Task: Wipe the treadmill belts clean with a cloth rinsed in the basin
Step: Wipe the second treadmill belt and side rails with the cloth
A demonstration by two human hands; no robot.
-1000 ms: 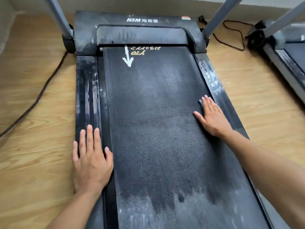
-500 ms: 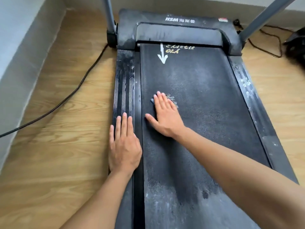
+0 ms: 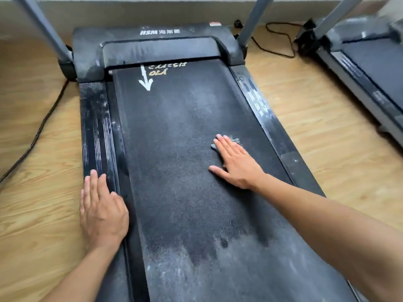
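R hand (image 3: 237,165): flat, palm down, fingers straight and together, thumb out to the side, pressing on a grey cloth (image 3: 237,141). Not curled round it, no pinch. Cloth is mostly hidden under the fingers; only a crumpled bit shows past the fingertips. It lies on the belt (image 3: 174,138), right half, approx mid-length, near the right side rail (image 3: 260,107) but not touching it.

L hand (image 3: 102,209): also flat w/ straight fingers, palm down, holds nothing. Rests on the ribbed left side rail (image 3: 96,127), thumb toward the belt edge. Both forearms bare, coming in from btm of view.

Belt: black, darker through the middle, w/ a pale streaky dusty patch (image 3: 192,271) at the near end. White arrow (image 3: 145,80) at the far end points toward the person, yellow lettering (image 3: 166,69) just beside it. Both rails scuffed w/ whitish marks. Dusty motor cover (image 3: 152,47) at the head, brand text on it only partly readable. Grey left upright (image 3: 44,29) and right upright (image 3: 254,20) rise from its corners, cut off at top.

Around: wood-look floor (image 3: 32,214). Black cable (image 3: 36,138) lies on it left of the treadmill. Another cable (image 3: 281,42) is looped at back right by the wall. Second treadmill (image 3: 370,62) at far right, well apart from the first, partly cut off, blurry at top.
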